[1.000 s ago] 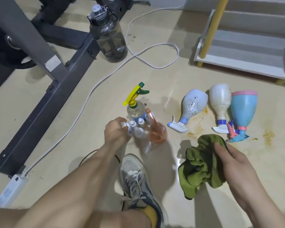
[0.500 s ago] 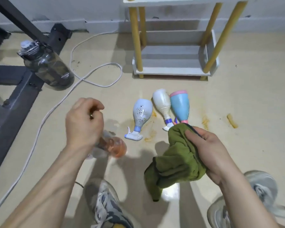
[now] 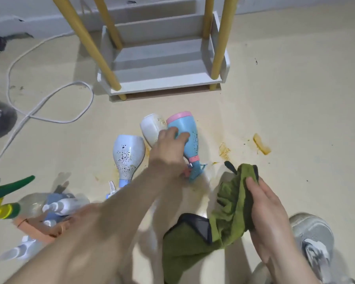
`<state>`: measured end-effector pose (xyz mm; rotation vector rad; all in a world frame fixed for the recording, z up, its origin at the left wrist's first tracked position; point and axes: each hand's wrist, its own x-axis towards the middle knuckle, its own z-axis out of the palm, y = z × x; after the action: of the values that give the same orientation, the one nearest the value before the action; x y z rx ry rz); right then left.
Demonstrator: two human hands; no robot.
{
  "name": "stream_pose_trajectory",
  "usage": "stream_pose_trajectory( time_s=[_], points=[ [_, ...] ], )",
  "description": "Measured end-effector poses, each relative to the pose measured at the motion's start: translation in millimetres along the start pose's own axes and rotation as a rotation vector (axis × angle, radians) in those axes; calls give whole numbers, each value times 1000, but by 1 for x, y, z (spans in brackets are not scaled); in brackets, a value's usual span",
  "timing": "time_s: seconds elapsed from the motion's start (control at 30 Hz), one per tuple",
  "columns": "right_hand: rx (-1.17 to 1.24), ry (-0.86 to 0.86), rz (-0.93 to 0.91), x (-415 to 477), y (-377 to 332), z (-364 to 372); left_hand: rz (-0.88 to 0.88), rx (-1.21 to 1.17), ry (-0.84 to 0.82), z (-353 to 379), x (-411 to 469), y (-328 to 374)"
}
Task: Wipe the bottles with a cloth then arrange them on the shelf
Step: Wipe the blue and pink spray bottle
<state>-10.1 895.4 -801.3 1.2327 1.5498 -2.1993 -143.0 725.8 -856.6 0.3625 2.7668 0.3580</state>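
While the right hand (image 3: 268, 218) grips the bunched green cloth (image 3: 232, 201), the left hand (image 3: 166, 152), the nearer one, curls its fingers (image 3: 181, 136) over the blue bottle (image 3: 190, 128), which lies on the floor (image 3: 275, 99) with base toward the shelf (image 3: 162, 78), nozzle toward the person.

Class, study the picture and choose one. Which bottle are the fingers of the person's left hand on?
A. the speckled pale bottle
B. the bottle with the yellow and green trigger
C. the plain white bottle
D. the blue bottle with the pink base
D: the left hand reaches across with its fingers curled over the blue bottle lying on the floor, while the right hand holds the green cloth.
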Motion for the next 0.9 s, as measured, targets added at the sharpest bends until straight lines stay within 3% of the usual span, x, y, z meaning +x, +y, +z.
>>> stream_pose_trajectory(
  time_s=[0.1,0.17,0.3,0.4,0.47,0.6,0.73,0.8,0.9],
  points=[
    [-34,-19,36,17,7,0,218,459,-86,-23,59,3],
    [-67,13,44,26,14,0,288,615,-187,-27,90,6],
    [-3,31,101,36,19,-2,472,850,-340,-31,132,0],
    [139,38,151,37,17,-4,585,947,-316,-37,139,-3],
    [211,46,170,36,12,-6,568,918,-282,-44,134,2],
    [428,-17,220,24,-8,-3,180,465,-188,-64,88,18],
    [424,-206,81,0,-30,32,-286,-363,-97,-73,-12,47],
    [303,-258,-87,-15,-37,47,-355,-582,-36,-74,-63,67],
    [235,-306,-213,-46,-50,45,-308,-878,42,-93,-117,78]
  ],
)
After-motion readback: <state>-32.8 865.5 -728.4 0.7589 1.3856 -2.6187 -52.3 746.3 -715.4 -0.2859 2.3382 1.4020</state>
